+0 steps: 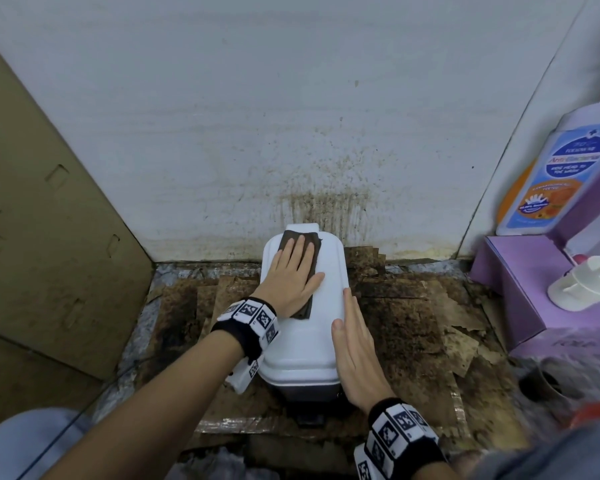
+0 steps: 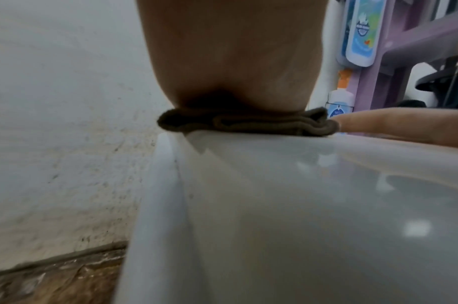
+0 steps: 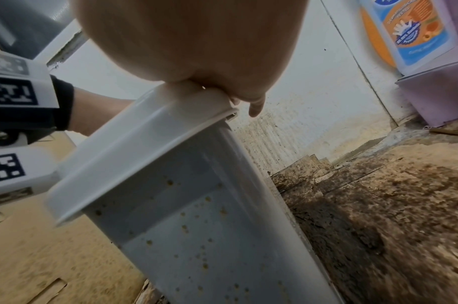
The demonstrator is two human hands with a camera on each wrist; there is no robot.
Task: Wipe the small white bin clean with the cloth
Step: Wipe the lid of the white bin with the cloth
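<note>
- Head view: a small white plastic bin with a closed glossy lid (image 1: 305, 323) stands on stained, crumbling brown cardboard on the floor (image 1: 413, 334), close to a spattered white wall (image 1: 291, 116). The left hand (image 1: 290, 277) lies flat, fingers straight, pressing a folded dark brown cloth (image 1: 300, 271) onto the far half of the lid. The right hand (image 1: 355, 344), fingers straight and together, braces the lid's right edge. A purple shelf unit (image 1: 520, 289) with an orange-and-blue bottle (image 1: 548, 178) stands to the right; a cardboard panel (image 1: 42, 220) leans at the left.
- Left wrist view: the heel of the left hand (image 2: 230, 61) bears on the cloth (image 2: 246, 124), whose folded layers sit on the lid (image 2: 300, 205); the thumb lies straight beside the cloth.
- Right wrist view: the right hand (image 3: 196, 41) rests on the lid rim (image 3: 144, 139); its fingers are mostly hidden. The bin's side wall (image 3: 196, 236) carries many small brown specks.
- Step in hand, as judged: wiping the lid top, early in the task. The next move probably calls for drawing the cloth toward the near edge under even pressure, then turning to the speckled sides while the right hand steadies the bin.
</note>
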